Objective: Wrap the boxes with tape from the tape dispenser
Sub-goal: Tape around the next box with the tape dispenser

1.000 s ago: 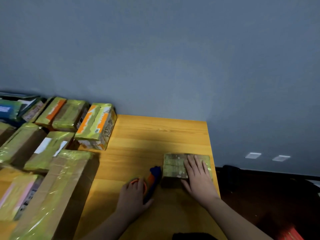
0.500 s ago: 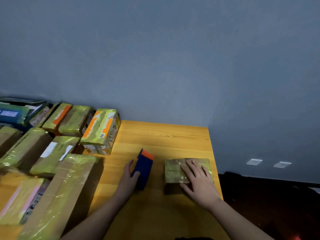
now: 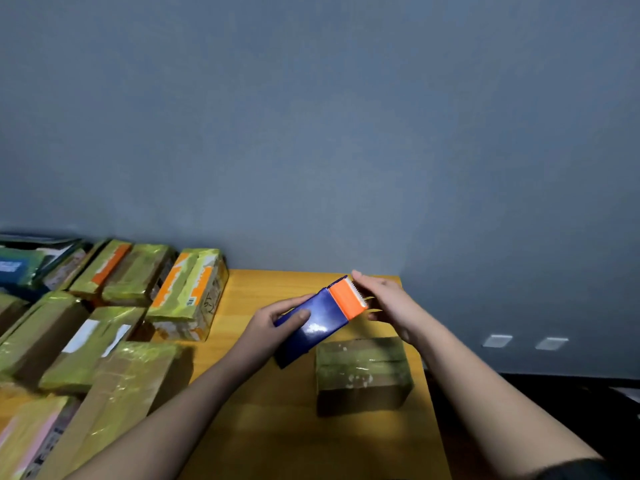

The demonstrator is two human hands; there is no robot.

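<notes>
My left hand point(image 3: 272, 323) grips a blue tape dispenser point(image 3: 320, 325) with an orange cutter head and holds it tilted above the wooden table point(image 3: 277, 431). My right hand point(image 3: 389, 303) is at the toothed orange end, its fingertips pinching a short strip of yellowish tape point(image 3: 373, 304) there. Below the dispenser, a small cardboard box point(image 3: 362, 370) with glossy tape over its top sits on the table near the right edge; neither hand touches it.
Several tape-wrapped boxes crowd the left side, among them an orange-striped one point(image 3: 188, 289) and a long one point(image 3: 128, 389) at the front. The table's right edge point(image 3: 431, 403) drops to a dark floor. A grey wall point(image 3: 311, 133) stands behind.
My left hand lifted the dispenser off the table and tilted it. My right hand left the small box's top and came up to the dispenser's orange end.
</notes>
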